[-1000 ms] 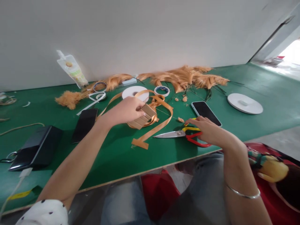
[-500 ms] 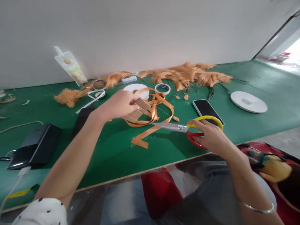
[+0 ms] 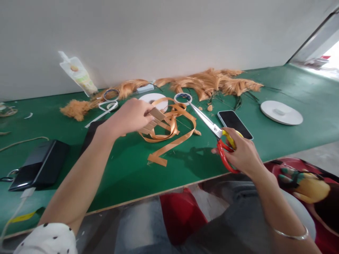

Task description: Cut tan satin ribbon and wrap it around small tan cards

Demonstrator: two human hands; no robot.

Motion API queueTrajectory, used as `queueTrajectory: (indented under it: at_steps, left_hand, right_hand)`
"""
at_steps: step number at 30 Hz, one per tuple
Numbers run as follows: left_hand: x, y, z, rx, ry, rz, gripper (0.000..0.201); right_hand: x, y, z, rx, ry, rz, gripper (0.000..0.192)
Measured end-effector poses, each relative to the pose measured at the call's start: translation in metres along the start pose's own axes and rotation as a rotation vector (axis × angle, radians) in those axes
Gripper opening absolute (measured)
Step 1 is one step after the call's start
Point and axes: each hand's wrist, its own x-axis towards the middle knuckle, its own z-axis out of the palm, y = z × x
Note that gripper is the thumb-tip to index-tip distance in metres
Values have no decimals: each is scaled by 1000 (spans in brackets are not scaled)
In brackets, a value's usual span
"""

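The scissors [image 3: 212, 124] have bright, smooth metal blades and glossy plastic handles, red and yellow. The ribbon [image 3: 169, 131] is orange cloth with a satin sheen. The card [image 3: 155, 119] in the left hand [image 3: 129, 118] looks like matt brown cardboard. The table [image 3: 127, 173] has a matt green felt-like top. Near right, the phone [image 3: 234, 123] has glossy black glass. The far disc [image 3: 281, 113] is smooth white plastic.

The scissors [image 3: 221, 141] are showing red and yellow handles. The ribbon [image 3: 169, 135] is glowing orange against the green table [image 3: 127, 173]. The sleeve [image 3: 47, 240] is showing white with black dots.
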Motion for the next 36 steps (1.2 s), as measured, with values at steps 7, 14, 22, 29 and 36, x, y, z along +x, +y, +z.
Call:
queueTrajectory:
  at_steps: [7, 14, 22, 29, 36]
  left_hand:
    - [1, 0, 2, 20, 20, 19, 20]
    - [-3, 7, -1, 91, 9, 2, 17]
    - [-8, 18, -1, 241, 35, 5, 15]
    - [-14, 31, -1, 333, 6, 5, 19]
    - [-16, 30, 6, 280, 13, 7, 21]
  right_hand:
    - [6, -4, 2, 235, 7, -3, 34]
    - [5, -13, 8, 19, -26, -68, 39]
    - [7, -25, 16, -156, -20, -133, 37]
    - [9, -33, 24, -231, 25, -91, 38]
    - [11, -34, 25, -227, 89, -119, 32]
